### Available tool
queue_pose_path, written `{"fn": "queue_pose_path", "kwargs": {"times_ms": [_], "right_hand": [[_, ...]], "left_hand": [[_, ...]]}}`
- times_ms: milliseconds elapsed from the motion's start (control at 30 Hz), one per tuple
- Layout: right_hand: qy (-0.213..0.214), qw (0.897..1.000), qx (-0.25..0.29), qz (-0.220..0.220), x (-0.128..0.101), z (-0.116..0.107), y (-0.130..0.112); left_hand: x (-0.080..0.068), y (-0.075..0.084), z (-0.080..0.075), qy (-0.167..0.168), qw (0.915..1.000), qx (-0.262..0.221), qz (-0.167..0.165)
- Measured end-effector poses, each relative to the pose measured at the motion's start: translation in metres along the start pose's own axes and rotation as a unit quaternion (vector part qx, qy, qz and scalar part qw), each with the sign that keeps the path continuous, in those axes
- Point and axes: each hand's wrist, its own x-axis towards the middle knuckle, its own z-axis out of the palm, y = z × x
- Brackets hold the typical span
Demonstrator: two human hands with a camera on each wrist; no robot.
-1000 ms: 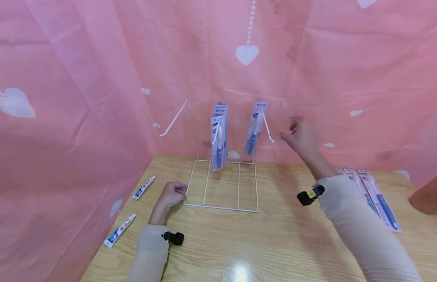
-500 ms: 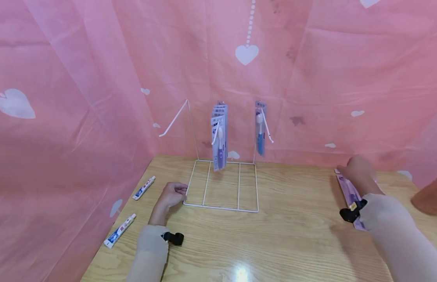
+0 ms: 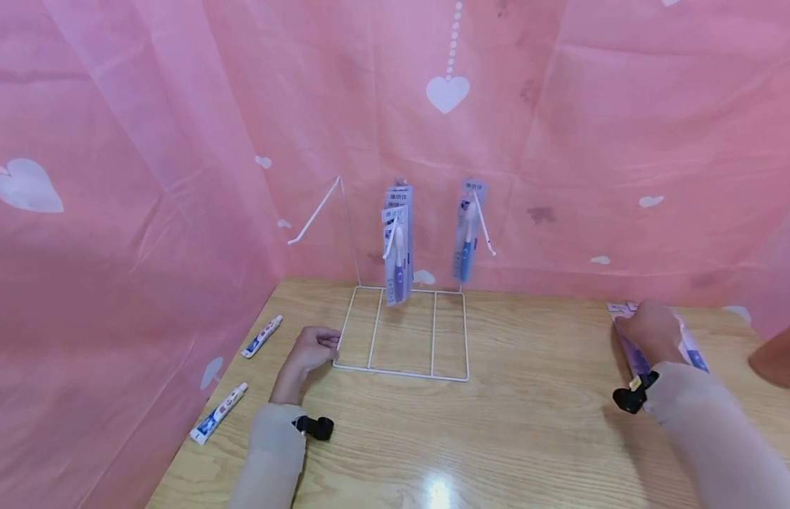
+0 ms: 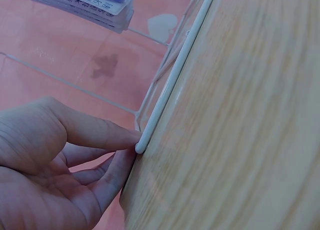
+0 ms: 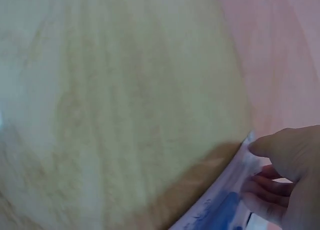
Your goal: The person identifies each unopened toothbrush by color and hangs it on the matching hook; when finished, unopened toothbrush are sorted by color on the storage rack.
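Note:
A white wire rack (image 3: 401, 372) stands on the wooden table. My left hand (image 3: 310, 351) pinches its front left corner between thumb and fingers, as the left wrist view confirms. Several packaged toothbrushes (image 3: 398, 276) with purple handles hang on the middle hook. One blue packaged toothbrush (image 3: 466, 244) hangs, slightly tilted, on the right hook. At the far right, my right hand (image 3: 652, 332) grips the top end of a packaged toothbrush (image 5: 215, 210), thumb on one side and fingers on the other. More toothbrush packs (image 3: 695, 357) lie partly hidden beneath that hand.
Two toothpaste tubes (image 3: 219, 413) lie along the table's left side. The rack's left hook (image 3: 313, 212) carries nothing. A brownish rounded object (image 3: 776, 357) sits at the right edge. Pink curtain (image 3: 535, 141) hangs close behind the rack.
My right hand has gone from beside the right hook down to the packs at the right and taken hold of one. The blue toothbrush pack has swung on its hook. My left hand stays put.

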Motion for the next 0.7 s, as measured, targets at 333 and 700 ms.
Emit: {"fn": "queue_pose_path", "kwargs": {"times_ms": [333,700], "right_hand": [[0.040,0.998,-0.012,-0.057,-0.002,0.003,-0.005],[0.109,0.986,0.027,-0.121,-0.033,-0.043,-0.065]], "left_hand": [[0.000,-0.002,-0.002,-0.001,0.9998,-0.010,0.015],[-0.002,-0.001,-0.001,-0.002,0.9998,-0.009,0.019]]}}
